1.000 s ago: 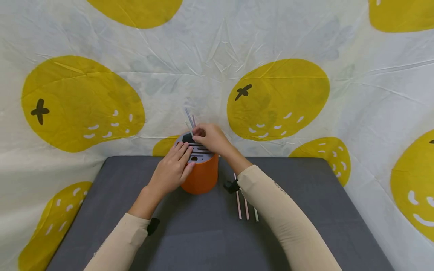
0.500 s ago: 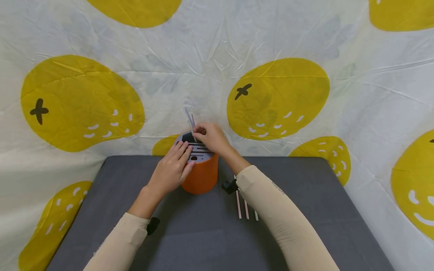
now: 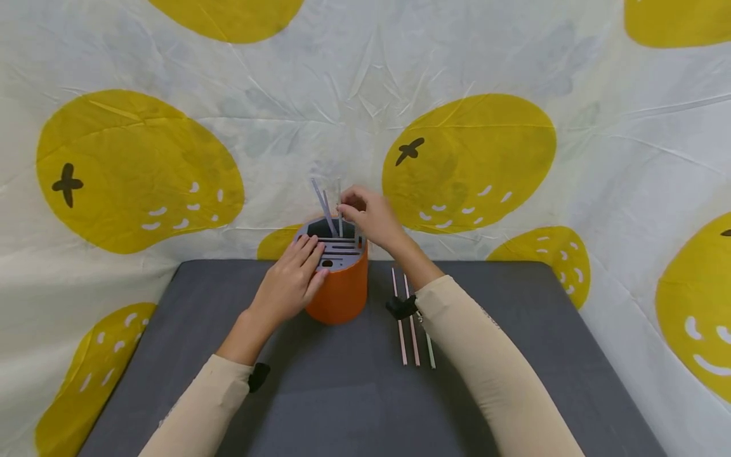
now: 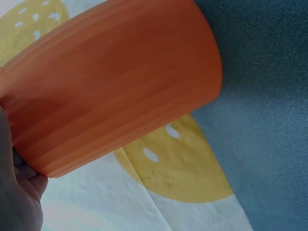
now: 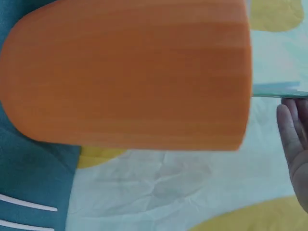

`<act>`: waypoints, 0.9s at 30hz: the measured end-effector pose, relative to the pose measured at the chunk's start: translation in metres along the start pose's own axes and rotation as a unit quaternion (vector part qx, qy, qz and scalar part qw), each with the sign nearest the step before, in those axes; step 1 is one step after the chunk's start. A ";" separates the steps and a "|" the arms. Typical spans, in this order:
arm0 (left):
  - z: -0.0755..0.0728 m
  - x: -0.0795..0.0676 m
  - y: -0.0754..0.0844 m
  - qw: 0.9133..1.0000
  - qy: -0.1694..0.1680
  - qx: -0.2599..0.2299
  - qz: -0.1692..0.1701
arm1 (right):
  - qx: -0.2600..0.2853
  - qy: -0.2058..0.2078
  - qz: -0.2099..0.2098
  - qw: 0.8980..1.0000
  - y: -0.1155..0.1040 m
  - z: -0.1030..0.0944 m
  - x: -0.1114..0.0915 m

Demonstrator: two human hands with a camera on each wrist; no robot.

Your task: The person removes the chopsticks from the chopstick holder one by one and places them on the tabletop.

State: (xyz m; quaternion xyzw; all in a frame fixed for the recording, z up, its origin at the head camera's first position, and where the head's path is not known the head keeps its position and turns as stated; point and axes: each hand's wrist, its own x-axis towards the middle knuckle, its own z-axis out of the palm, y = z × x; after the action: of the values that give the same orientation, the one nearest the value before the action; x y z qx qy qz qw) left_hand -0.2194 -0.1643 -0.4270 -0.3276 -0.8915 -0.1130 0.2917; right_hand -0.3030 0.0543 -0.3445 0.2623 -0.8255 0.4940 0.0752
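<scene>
An orange knife block (image 3: 337, 295) with a grey slotted top stands upright near the table's back edge. My left hand (image 3: 290, 274) rests on the left of its top with fairly straight fingers, thumb by the front rim. In the left wrist view only part of that hand (image 4: 29, 190) shows at the block's top end. My right hand (image 3: 371, 216) pinches a pale chopstick (image 3: 339, 190) that stands almost upright in the block's rear opening. Beside it two lilac chopsticks (image 3: 322, 204) lean left in the same opening. Their lower ends are hidden inside.
Three more chopsticks (image 3: 415, 343), two pink and one pale green, lie side by side on the dark grey table (image 3: 342, 406), partly under the right forearm. A white cloth (image 3: 320, 95) printed with yellow fruit hangs close behind the table.
My right hand has moved up and to the right with the pale chopstick, which has swung from a left lean to nearly upright. My left hand has stayed on the knife block.
</scene>
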 end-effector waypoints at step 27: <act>0.001 0.001 -0.002 1.000 -0.019 -0.001 -0.011 | 0.260 0.222 -0.075 0.937 -0.008 -0.089 -0.043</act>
State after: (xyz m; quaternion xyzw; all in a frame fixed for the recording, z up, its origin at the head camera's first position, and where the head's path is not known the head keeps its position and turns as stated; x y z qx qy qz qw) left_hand -0.2216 -0.1645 -0.4275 -0.3204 -0.9002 -0.1105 0.2735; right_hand -0.2745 0.1422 -0.3100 0.2176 -0.6089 0.7297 0.2222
